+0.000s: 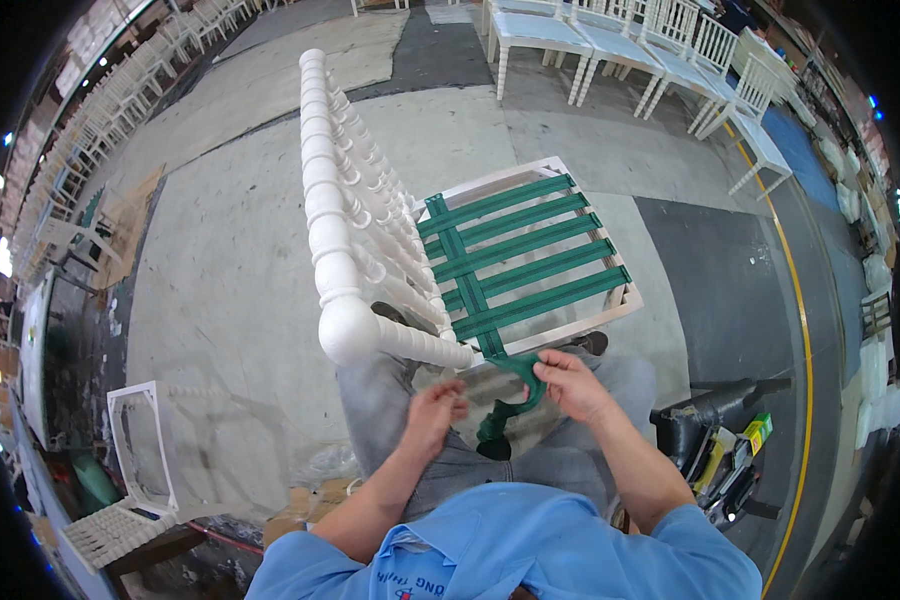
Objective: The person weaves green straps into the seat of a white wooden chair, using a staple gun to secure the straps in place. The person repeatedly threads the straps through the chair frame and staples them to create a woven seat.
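A white chair (318,190) with turned, beaded posts is before my knees, its spindled back on the left and its seat frame (625,303) on the right. Several green webbing straps (530,247) run across the frame, and one long strap crosses them near the chair back. The loose end of the green webbing (498,418) hangs over the near rail and curls down between my legs. My right hand (568,384) pinches this webbing just off the rail. To its left, my left hand (436,414) is closed beside the strap; anything in its fingers is hidden.
A dark tool holder (700,425) with several items is at my right, beside a yellow-green box (758,432). Another white chair frame (135,450) lies at lower left. Rows of white chairs (540,32) stand at the far right and far left. A yellow floor line (802,330) runs along the right.
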Tool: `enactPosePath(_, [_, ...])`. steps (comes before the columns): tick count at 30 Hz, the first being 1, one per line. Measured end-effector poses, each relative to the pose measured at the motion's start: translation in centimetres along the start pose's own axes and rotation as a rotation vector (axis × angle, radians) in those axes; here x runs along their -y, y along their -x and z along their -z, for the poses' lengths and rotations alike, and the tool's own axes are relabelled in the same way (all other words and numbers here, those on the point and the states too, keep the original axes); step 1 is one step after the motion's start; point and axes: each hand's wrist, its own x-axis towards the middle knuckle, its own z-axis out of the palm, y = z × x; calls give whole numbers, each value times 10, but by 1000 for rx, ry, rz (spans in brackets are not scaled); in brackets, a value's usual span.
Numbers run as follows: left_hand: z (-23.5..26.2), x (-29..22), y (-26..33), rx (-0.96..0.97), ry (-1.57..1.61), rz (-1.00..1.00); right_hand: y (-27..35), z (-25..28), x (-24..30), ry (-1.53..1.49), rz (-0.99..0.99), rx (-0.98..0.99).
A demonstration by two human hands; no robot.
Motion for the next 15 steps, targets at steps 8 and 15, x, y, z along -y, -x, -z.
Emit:
enactPosePath(8, [23, -33, -119, -206, -837, -990, -95, -4, 86, 144, -58, 104])
enactPosePath(15, [7, -54, -133, 100, -354, -775, -163, -15, 81, 219, -164, 260])
